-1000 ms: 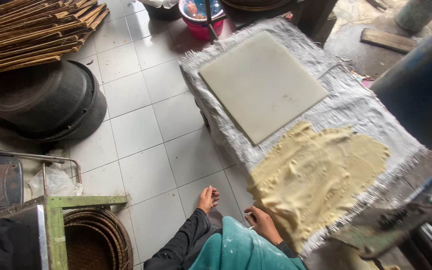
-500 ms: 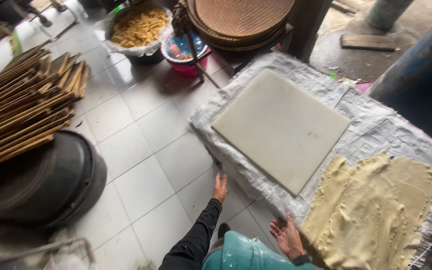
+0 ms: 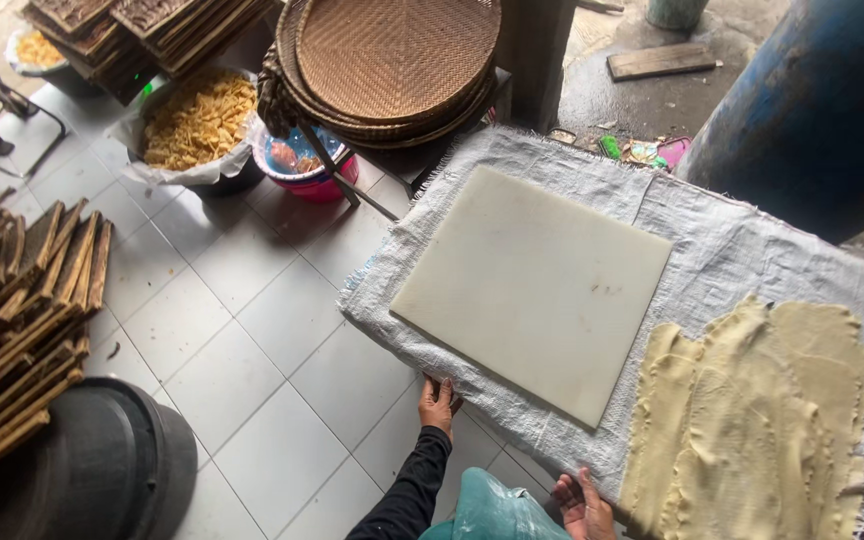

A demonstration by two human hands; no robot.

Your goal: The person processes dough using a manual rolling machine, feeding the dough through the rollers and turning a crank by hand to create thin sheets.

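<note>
A wide white woven plastic sack cloth [image 3: 722, 240] lies spread flat, its frayed near edge toward the person and its left end over the pale grey tiled floor [image 3: 242, 330]. As far as the view shows, the spreading looks largely done: the cloth sits smooth, with only small ripples along the near hem, and what seems left is a little tugging at that hem.

On the cloth's right part lies a thin, ragged sheet of pale yellow dough [image 3: 752, 420], wrinkled in long ridges, uncut. Left of it, touching or nearly touching its edge, rests a smooth cream-white rectangular plastic board [image 3: 532, 290], turned at an angle and bare on top.

Beyond the cloth stands a stack of round brown woven bamboo trays [image 3: 392, 55]. To their left sits a grey basin lined with plastic and heaped with yellow chips [image 3: 197, 120], with a small pink and blue bowl [image 3: 307, 165] just beside it. Flat bamboo racks [image 3: 22, 320] are piled at the left above a black tub [image 3: 112, 470].

The left hand [image 3: 439, 403], in a black sleeve, rests fingers-down on the near hem of the cloth, seemingly pinching it. The right hand [image 3: 584, 502] lies at the hem near the dough's corner, fingers spread; whether it grips the cloth I cannot tell.
</note>
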